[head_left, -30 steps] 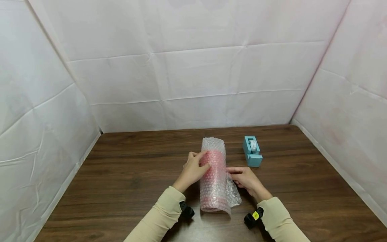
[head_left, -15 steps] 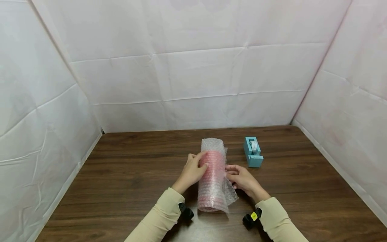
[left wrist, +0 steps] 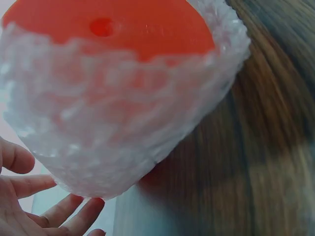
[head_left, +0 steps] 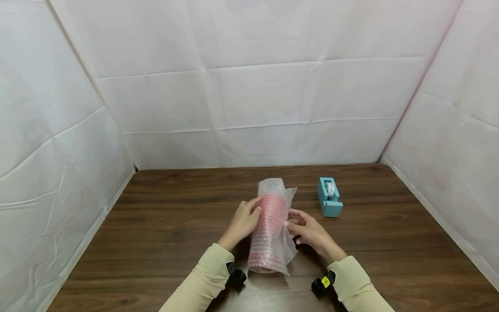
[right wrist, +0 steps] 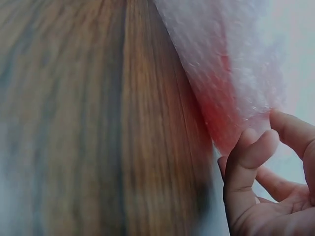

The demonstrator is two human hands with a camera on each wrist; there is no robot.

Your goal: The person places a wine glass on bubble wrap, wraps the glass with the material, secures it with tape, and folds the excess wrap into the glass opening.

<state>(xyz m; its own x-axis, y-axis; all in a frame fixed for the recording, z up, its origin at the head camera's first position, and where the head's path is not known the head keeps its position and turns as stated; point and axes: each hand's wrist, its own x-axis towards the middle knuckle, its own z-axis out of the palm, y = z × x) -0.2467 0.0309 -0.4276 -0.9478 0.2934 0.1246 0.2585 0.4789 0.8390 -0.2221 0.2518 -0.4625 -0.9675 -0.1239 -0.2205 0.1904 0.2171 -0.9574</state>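
Observation:
A red cylinder [left wrist: 157, 27], its flat end showing a small hole in the left wrist view, lies lengthwise on the table inside bubble wrap [head_left: 267, 242]. My left hand [head_left: 241, 223] rests against the roll's left side, thumb and fingers fairly straight and touching the wrap. On the opposite side, my right hand [head_left: 309, 229] pinches the loose edge of the bubble wrap between thumb and fingers. That loose flap [head_left: 289, 249] stands up along the roll's right side, with a corner sticking out at the far end. In the right wrist view the fingertips [right wrist: 278, 118] are right at the wrap.
A light blue tape dispenser [head_left: 330, 203] with a roll of clear tape stands to the right, beyond my right hand. White fabric walls [head_left: 249, 95] enclose the dark wooden table [head_left: 175, 225] at the back and sides.
The wrapped roll has turned and shifted slightly left, its near end most. The loose flap has been lifted from the table up against the roll, and both hands have moved a little left.

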